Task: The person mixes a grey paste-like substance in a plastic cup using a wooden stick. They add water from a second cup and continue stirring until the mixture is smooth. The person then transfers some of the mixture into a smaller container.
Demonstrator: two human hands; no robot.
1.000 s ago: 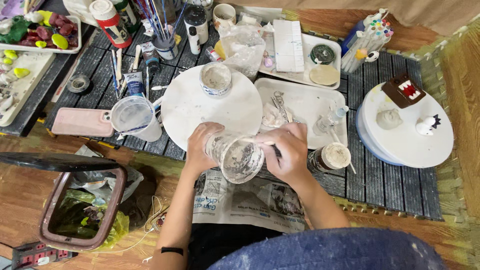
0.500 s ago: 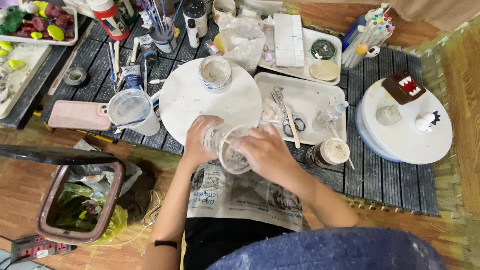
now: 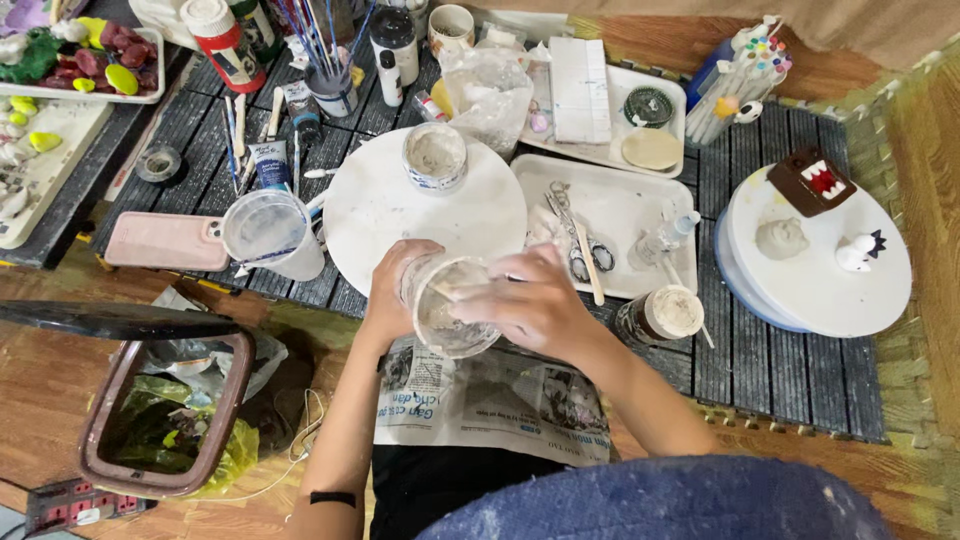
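Note:
My left hand [image 3: 385, 290] grips a clear plastic cup [image 3: 445, 310] smeared with grey-white residue, tilted so its mouth faces me. My right hand [image 3: 535, 305] is at the cup's rim, blurred, with fingers reaching into it; a thin stick seems to lie under them but I cannot tell for sure. Both hands hover over a sheet of newspaper [image 3: 480, 405] on my lap, just in front of a round white board [image 3: 380, 215]. A small tub of grey paste [image 3: 434, 157] stands on that board.
A white tray [image 3: 630, 215] holds scissors [image 3: 575, 240] and a small dropper bottle. To the right, another round board [image 3: 830, 290] carries clay figures. A clear measuring jug [image 3: 270, 235], a pink phone [image 3: 165, 240], brushes, paint bottles and a lined bin [image 3: 160, 415] lie left.
My right hand has moved from the cup's side onto its rim and into the opening. The cup has turned its mouth more toward me and dropped slightly.

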